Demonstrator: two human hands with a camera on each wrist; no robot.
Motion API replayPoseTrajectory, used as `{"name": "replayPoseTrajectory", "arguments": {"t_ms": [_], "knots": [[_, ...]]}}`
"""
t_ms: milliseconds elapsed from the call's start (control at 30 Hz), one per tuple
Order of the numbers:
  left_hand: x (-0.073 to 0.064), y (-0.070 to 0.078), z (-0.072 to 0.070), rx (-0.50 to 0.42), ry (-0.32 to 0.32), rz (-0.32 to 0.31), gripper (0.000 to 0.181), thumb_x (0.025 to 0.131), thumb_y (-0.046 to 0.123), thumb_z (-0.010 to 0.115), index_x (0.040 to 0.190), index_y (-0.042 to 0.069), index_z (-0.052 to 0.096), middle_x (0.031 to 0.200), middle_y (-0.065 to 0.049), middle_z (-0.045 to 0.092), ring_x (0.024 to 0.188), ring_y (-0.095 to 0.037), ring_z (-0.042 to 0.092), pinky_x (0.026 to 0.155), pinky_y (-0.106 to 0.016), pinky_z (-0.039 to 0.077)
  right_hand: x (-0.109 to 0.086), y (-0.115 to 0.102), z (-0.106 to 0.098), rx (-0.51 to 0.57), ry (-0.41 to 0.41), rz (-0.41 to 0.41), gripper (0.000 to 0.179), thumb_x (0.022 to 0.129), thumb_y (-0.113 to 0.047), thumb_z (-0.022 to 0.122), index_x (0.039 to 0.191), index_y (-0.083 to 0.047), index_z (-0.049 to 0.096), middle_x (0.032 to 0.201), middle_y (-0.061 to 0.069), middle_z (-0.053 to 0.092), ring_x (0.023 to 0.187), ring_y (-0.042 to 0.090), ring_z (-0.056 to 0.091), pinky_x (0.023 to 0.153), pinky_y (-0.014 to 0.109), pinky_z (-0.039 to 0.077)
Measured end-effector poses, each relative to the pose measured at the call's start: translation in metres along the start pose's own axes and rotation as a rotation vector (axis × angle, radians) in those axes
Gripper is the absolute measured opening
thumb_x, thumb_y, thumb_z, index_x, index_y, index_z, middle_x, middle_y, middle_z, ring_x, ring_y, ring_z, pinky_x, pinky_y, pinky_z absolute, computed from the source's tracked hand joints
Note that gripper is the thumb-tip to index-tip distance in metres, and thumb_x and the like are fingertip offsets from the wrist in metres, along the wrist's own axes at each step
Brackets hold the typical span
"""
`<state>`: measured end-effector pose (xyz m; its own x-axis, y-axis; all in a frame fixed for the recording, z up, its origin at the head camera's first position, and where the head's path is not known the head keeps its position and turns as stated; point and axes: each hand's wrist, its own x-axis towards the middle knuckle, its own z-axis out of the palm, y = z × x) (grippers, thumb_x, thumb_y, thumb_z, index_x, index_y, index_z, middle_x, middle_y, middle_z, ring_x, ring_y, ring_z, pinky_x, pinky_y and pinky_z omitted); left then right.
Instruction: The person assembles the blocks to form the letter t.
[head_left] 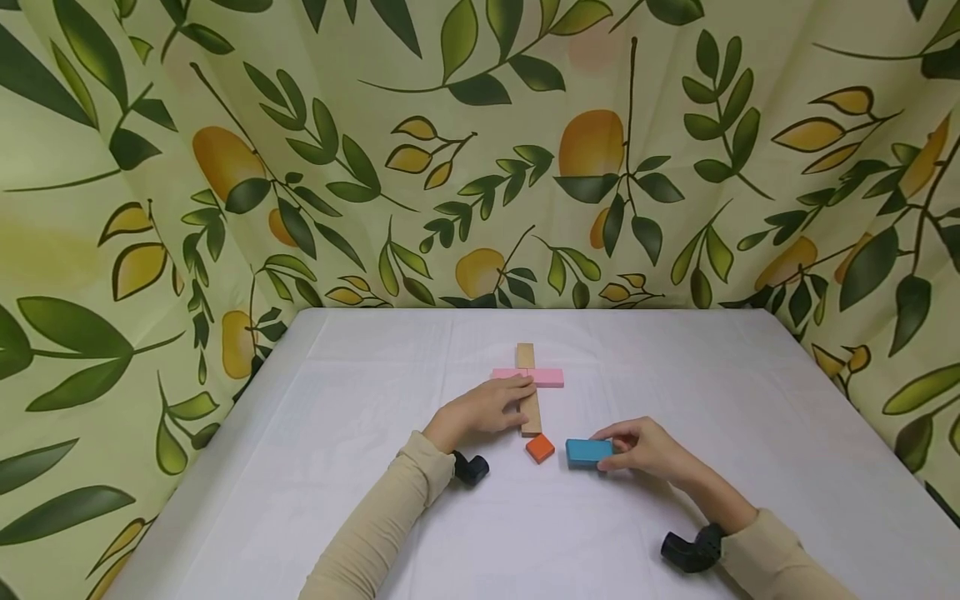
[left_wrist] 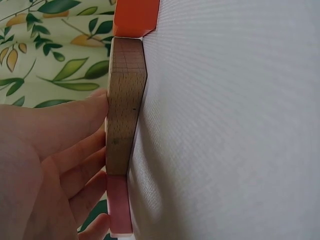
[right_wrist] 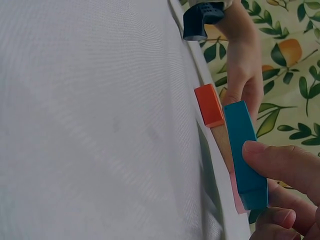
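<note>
My right hand (head_left: pixel 647 448) pinches a blue rectangular block (head_left: pixel 587 453) between thumb and fingers, to the right of an orange block (head_left: pixel 540 448). The right wrist view shows the thumb on the broad face of the blue block. My left hand (head_left: pixel 487 406) rests its fingertips on a flat arrangement of blocks, the thumb at a long wooden block (left_wrist: pixel 122 110) and the fingers reaching to the pink pieces (head_left: pixel 549 378). The pink pieces lie crosswise, with another wooden block (head_left: pixel 525 355) beyond them. The orange block sits cornerwise at the near end of the long wooden block.
A white cloth covers the table (head_left: pixel 360 375). A leaf-and-fruit patterned curtain (head_left: pixel 480 167) hangs behind it and along both sides. Black camera mounts are worn at the left wrist (head_left: pixel 471 469) and right wrist (head_left: pixel 692 550).
</note>
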<state>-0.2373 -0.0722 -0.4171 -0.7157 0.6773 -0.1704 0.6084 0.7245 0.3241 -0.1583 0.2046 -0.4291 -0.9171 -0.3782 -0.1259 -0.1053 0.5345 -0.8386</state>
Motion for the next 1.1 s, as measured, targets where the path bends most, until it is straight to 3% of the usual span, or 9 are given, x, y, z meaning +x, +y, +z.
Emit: {"name": "replayPoseTrajectory", "arguments": {"t_ms": [367, 600, 1100], "knots": [[0.001, -0.002, 0.002, -0.007, -0.010, 0.008, 0.057, 0.098, 0.033, 0.053, 0.150, 0.017, 0.035, 0.161, 0.001, 0.029, 0.151, -0.017, 0.025, 0.123, -0.037, 0.024, 0.001, 0.002, 0.006, 0.072, -0.033, -0.018, 0.040, 0.077, -0.012, 0.080, 0.109, 0.008, 0.068, 0.065, -0.003, 0.040, 0.060, 0.002, 0.038, 0.055, 0.020, 0.032], [0.000, -0.002, 0.001, -0.014, -0.002, 0.007, 0.057, 0.098, 0.032, 0.054, 0.150, 0.017, 0.036, 0.160, 0.001, 0.030, 0.151, -0.017, 0.026, 0.122, -0.037, 0.025, 0.004, 0.004, 0.009, 0.053, -0.040, -0.052, 0.039, 0.076, -0.011, 0.080, 0.107, 0.010, 0.068, 0.065, -0.004, 0.040, 0.060, 0.000, 0.038, 0.058, 0.018, 0.034], [0.001, -0.003, 0.001, -0.016, 0.001, 0.012, 0.057, 0.098, 0.032, 0.054, 0.150, 0.017, 0.036, 0.160, 0.001, 0.030, 0.151, -0.018, 0.025, 0.122, -0.038, 0.025, 0.011, 0.003, 0.012, 0.031, -0.055, -0.033, 0.039, 0.076, -0.012, 0.080, 0.108, 0.007, 0.069, 0.065, -0.003, 0.039, 0.060, 0.002, 0.038, 0.055, 0.019, 0.031]]}}
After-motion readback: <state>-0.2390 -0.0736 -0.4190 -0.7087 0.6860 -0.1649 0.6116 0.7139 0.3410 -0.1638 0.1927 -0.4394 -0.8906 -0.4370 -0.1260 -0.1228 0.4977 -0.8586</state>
